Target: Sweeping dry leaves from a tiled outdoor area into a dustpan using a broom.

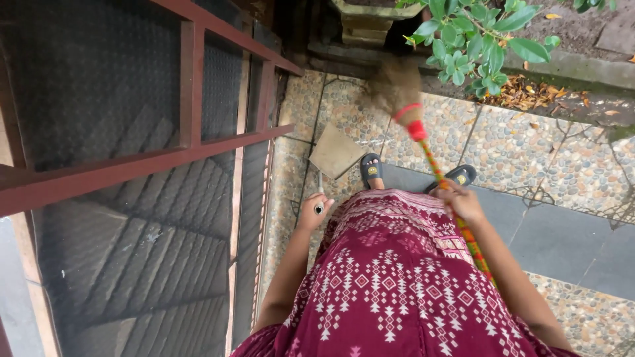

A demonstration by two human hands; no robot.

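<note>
My right hand (461,200) grips the striped red, green and yellow handle of a broom (423,142). Its brown bristle head sits blurred on the pebble floor ahead of my feet. My left hand (315,210) holds the thin metal handle of a dustpan (336,151), whose flat tan pan rests tilted on the floor just left of my left sandal (371,169). My right sandal (461,175) stands on a grey tile. A maroon patterned dress fills the lower middle of the view.
A dark-red wooden frame with glass panels (192,99) stands close on my left. Ahead are stone steps (370,20), a leafy green plant (476,33) and dry leaves (522,92) along a soil strip. Grey tiles (562,238) lie to the right.
</note>
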